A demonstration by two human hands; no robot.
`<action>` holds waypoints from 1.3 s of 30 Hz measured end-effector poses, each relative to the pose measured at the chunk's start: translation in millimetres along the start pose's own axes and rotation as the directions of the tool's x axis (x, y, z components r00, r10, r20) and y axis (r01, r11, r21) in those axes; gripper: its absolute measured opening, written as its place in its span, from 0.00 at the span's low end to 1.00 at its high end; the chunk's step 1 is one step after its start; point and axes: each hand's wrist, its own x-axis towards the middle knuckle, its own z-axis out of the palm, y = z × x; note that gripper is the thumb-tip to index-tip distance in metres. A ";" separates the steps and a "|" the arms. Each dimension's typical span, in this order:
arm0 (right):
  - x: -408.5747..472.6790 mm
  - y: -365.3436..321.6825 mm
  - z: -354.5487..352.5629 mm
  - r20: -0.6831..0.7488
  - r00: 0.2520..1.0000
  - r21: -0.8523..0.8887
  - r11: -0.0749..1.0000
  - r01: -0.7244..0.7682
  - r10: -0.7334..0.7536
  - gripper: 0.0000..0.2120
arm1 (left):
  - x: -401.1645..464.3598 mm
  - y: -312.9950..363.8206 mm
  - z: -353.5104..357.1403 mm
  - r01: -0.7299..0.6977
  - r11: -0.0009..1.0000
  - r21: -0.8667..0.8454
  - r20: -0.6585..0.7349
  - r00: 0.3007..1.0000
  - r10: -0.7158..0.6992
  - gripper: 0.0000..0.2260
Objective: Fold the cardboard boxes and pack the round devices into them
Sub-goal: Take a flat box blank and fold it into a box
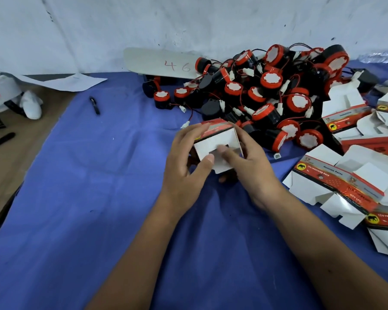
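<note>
Both hands, left (188, 162) and right (244, 162), grip a small box (215, 142) above the blue desk (99, 198): red printed sides, white flaps facing up. Red-and-black devices (271, 86) piled behind. Board (166, 63) reads "46".

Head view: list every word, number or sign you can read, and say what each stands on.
"46": handwritten in red on the white board by the wall.
"Genuine Parts": on a flat carton at right.
Elephant emblem: yellow circle on that carton.
Other carton print and the held box: too blurred to read.
</note>
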 end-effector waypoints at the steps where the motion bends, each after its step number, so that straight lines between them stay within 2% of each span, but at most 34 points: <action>1: 0.7 1.4 -1.6 -0.007 1.000 -0.023 1.000 -0.004 0.004 0.25 | 0.2 0.4 0.4 -0.029 0.999 0.018 0.003 1.000 0.029 0.21; 3: 0.2 3.3 -2.7 -0.031 0.999 -0.051 0.998 0.021 -0.023 0.26 | 0.7 1.1 2.9 -0.057 0.995 0.083 -0.020 0.998 0.059 0.19; 6: -0.3 2.9 -3.3 -0.034 0.999 -0.042 0.999 0.022 -0.023 0.25 | 1.7 -1.4 3.8 -0.027 0.987 0.157 -0.090 0.995 0.042 0.17; 10: -2.4 2.6 -0.9 0.123 0.992 -0.082 0.997 0.011 -0.001 0.28 | 2.7 -4.3 0.5 0.041 0.981 0.190 -0.185 0.983 -0.005 0.14; 12: -2.9 2.4 2.6 0.219 0.975 -0.008 0.999 -0.039 0.039 0.30 | 3.3 -4.5 -1.2 0.111 0.985 0.133 -0.241 0.968 -0.076 0.13; 14: -1.0 -0.5 3.1 0.264 0.959 0.145 0.979 -0.145 0.103 0.29 | 4.1 -4.8 -4.0 0.168 0.984 0.066 -0.288 0.947 -0.142 0.12; 16: 0.7 -1.8 -1.1 0.285 0.952 0.244 0.952 -0.187 0.113 0.27 | 6.1 -4.6 -7.2 0.202 0.979 -0.004 -0.312 0.930 -0.193 0.13; 18: 0.6 -0.1 -5.2 0.263 0.962 0.198 0.971 -0.133 0.079 0.25 | 7.0 -3.2 -8.9 0.205 0.978 -0.023 -0.299 0.932 -0.202 0.13; 22: 0.3 5.4 -4.8 0.185 0.981 0.066 0.995 -0.078 0.064 0.25 | 5.1 0.4 -9.6 0.139 0.987 0.087 -0.249 0.962 -0.113 0.14; 25: 1.2 6.2 -6.1 0.157 0.984 0.077 0.993 -0.094 0.081 0.23 | 5.1 1.8 -12.0 0.081 0.987 0.139 -0.192 0.980 -0.053 0.17; 28: 1.5 5.9 -8.1 0.139 0.986 0.129 0.985 -0.113 0.094 0.19 | 4.3 1.5 -9.4 0.046 0.985 0.163 -0.049 0.998 -0.039 0.24; 32: 1.3 8.4 -5.5 0.066 0.994 0.116 0.989 -0.093 0.086 0.11 | 2.0 1.7 -4.5 -0.047 0.974 0.220 0.048 0.998 0.038 0.29; 34: 1.8 9.3 -5.1 -0.014 0.997 0.106 0.992 -0.070 0.072 0.10 | 2.2 3.1 -5.1 -0.059 0.982 0.179 0.052 0.997 0.050 0.26; 37: 3.2 8.0 -6.9 -0.114 0.992 0.090 0.995 -0.038 0.048 0.11 | 2.6 5.2 -5.9 -0.024 0.999 -0.040 0.067 0.997 0.026 0.17; 39: 3.0 6.7 -7.4 -0.147 0.988 0.094 0.995 -0.022 0.036 0.14 | 2.7 2.1 -7.5 0.018 0.989 -0.147 0.077 0.997 -0.006 0.17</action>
